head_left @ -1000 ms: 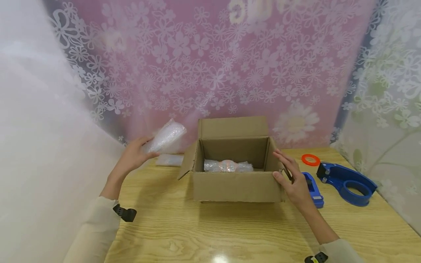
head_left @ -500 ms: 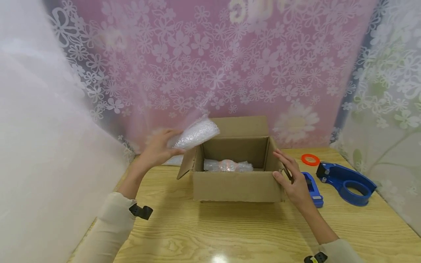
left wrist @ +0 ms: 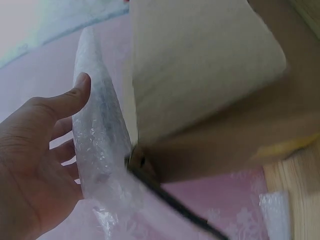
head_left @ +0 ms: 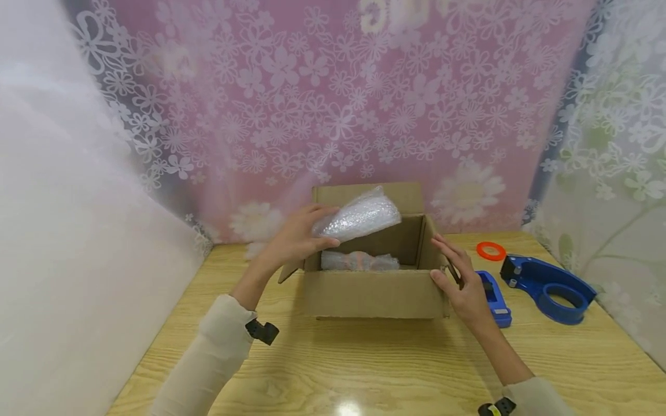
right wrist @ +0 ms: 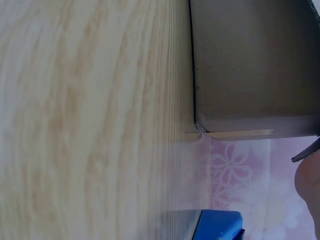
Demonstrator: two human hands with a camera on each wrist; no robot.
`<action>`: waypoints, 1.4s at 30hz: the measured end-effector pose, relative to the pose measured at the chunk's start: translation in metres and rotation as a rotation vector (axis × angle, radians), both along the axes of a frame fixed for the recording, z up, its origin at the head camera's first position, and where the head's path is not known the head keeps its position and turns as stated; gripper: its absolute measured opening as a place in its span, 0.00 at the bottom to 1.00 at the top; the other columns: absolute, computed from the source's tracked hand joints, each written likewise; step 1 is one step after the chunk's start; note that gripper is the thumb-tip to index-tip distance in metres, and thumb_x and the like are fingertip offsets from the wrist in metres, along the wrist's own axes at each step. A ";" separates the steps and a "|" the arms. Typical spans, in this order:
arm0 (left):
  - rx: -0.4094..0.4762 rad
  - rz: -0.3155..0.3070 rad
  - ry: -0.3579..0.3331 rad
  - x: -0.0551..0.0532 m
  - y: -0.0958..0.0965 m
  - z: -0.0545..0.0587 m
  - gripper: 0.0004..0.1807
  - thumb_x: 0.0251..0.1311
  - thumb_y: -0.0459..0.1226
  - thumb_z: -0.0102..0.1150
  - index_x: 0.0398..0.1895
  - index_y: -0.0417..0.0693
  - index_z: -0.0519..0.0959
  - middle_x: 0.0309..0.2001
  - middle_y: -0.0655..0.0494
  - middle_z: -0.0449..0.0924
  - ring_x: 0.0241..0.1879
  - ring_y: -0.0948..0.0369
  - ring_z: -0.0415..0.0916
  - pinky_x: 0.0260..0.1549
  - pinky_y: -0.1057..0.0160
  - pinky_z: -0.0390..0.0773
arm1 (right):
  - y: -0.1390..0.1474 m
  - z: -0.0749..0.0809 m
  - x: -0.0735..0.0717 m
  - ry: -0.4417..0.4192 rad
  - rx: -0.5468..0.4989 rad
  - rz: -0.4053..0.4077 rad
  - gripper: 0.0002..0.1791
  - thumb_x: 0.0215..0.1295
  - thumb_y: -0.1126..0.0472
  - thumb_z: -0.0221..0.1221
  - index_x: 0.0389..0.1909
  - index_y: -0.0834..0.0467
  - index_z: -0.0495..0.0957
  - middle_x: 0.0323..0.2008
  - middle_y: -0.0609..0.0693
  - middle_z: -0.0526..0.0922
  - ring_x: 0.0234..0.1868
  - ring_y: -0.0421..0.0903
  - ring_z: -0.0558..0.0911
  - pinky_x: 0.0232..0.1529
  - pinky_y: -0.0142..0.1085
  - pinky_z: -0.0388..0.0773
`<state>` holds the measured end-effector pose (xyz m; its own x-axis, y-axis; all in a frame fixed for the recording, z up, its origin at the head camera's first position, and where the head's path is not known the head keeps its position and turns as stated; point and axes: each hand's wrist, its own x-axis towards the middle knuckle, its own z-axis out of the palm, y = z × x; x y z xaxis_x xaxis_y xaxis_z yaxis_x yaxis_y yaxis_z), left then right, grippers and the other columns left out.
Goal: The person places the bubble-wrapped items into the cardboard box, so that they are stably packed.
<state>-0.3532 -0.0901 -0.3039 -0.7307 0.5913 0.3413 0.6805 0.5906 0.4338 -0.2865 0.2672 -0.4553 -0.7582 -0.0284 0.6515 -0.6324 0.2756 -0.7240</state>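
Observation:
My left hand (head_left: pixel 293 237) grips one end of a bubble-wrapped bundle (head_left: pixel 361 216) and holds it tilted above an open cardboard box (head_left: pixel 374 294). In the left wrist view the thumb lies along the near side of the wrap, with fingers behind it. What the wrap contains is not clear. Inside the box lies another bubble-wrapped bundle (head_left: pixel 359 261) with an orange-pink band round its middle. At the box's right front corner my right hand (head_left: pixel 463 289) holds the edge, thumb at the front and fingers along the right side. The right wrist view shows mostly the box's side (right wrist: pixel 255 65).
Right of the box lie a blue tape dispenser (head_left: pixel 564 294), a smaller blue dispenser-like tool (head_left: pixel 496 303) and an orange tape roll (head_left: pixel 491 251). A further bubble-wrapped piece (left wrist: pixel 275 212) lies on the wooden table (head_left: pixel 291 364). A floral curtain (head_left: pixel 333 104) hangs behind.
My left hand has carried the bubble-wrapped bundle rightward, from left of the box to above its opening. The right hand and the box have stayed in place.

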 end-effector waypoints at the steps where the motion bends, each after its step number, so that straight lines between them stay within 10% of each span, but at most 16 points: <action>1: -0.006 -0.007 0.003 0.000 0.006 -0.001 0.39 0.63 0.46 0.73 0.77 0.49 0.70 0.72 0.49 0.71 0.70 0.49 0.70 0.67 0.47 0.73 | 0.000 0.000 0.000 0.001 -0.002 0.000 0.35 0.72 0.73 0.58 0.78 0.55 0.67 0.80 0.49 0.61 0.79 0.45 0.60 0.72 0.25 0.61; 12: -0.068 -0.128 0.010 0.001 0.055 -0.020 0.39 0.63 0.42 0.74 0.76 0.44 0.70 0.70 0.45 0.72 0.70 0.47 0.68 0.70 0.45 0.69 | 0.000 0.002 0.003 0.031 -0.010 -0.003 0.36 0.69 0.76 0.59 0.77 0.57 0.68 0.79 0.53 0.63 0.78 0.43 0.61 0.72 0.24 0.61; 42: -0.177 -0.188 -0.125 -0.008 0.058 -0.052 0.33 0.71 0.44 0.65 0.76 0.43 0.70 0.68 0.45 0.74 0.69 0.50 0.71 0.69 0.51 0.70 | -0.001 0.001 0.003 0.042 -0.005 -0.013 0.35 0.69 0.75 0.60 0.76 0.57 0.69 0.78 0.52 0.64 0.78 0.44 0.62 0.72 0.24 0.62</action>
<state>-0.3608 -0.0321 -0.3554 -0.6324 0.7628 0.1352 0.7330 0.5328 0.4229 -0.2834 0.2660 -0.4540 -0.7301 -0.0150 0.6832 -0.6589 0.2805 -0.6980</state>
